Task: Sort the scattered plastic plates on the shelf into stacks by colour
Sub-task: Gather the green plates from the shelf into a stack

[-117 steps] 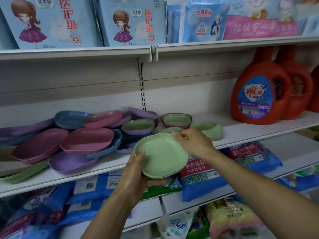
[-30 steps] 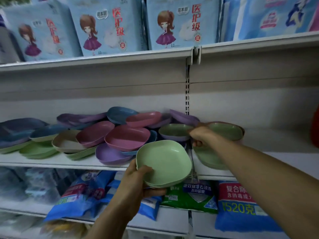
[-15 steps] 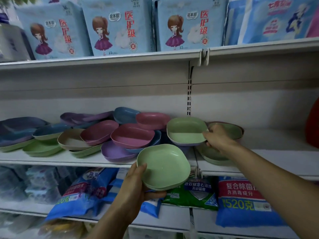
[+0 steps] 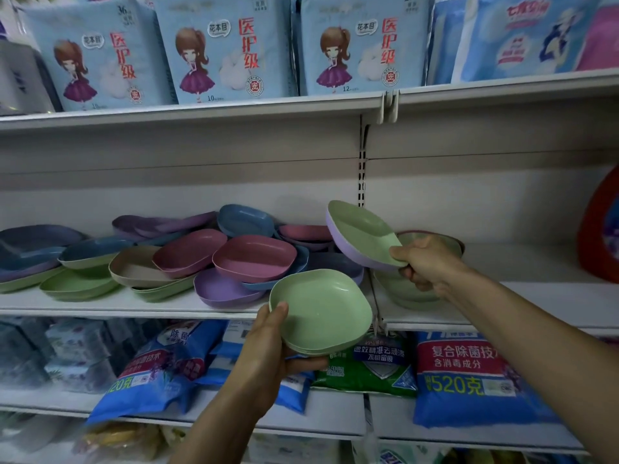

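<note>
Lower centre: left hand [image 4: 268, 349] grips a stack of light green square plastic plates [image 4: 321, 309], thumb on the near rim, fingers curled under, just in front of the white metal shelf [image 4: 134, 306] edge. Centre-right: right hand [image 4: 425, 262] pinches a tilted pair raised over the shelf, a green plastic plate [image 4: 361, 232] nested in a lilac plastic plate [image 4: 341, 249]. Below that hand, more green plates [image 4: 405, 291] lie on the shelf. Left to centre: mixed pile incl. pink plastic plates [image 4: 254, 256], beige plate [image 4: 137, 266], blue plate [image 4: 246, 219]. Far right: red detergent bottle [image 4: 599, 229]. Top: pale blue packs [image 4: 221, 51].
</note>
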